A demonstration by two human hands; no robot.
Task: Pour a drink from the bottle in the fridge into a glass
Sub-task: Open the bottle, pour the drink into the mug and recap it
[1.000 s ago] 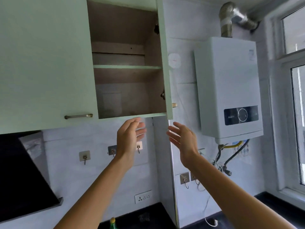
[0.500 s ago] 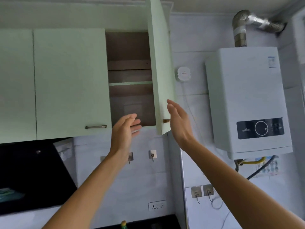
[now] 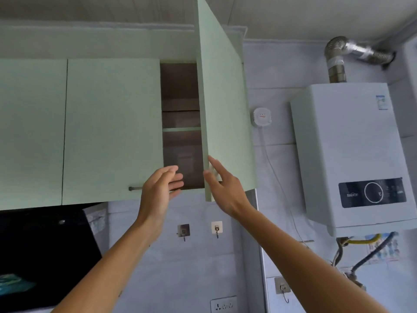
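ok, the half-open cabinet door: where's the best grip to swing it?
Grip the door at the bottom of its free edge, pinching across the thin panel, from below and in front. That corner is lowest, nearest the person and farthest from the hinge side. The right hand touches it there.

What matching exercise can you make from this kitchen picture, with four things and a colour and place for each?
Things:
1. cabinet door
2. water heater
3. range hood
4. flue pipe

Descriptions:
A. silver, top right
B. black, lower left
C. pale green, standing open in the middle
D. white, on the wall at the right

Pairs: 1-C, 2-D, 3-B, 4-A
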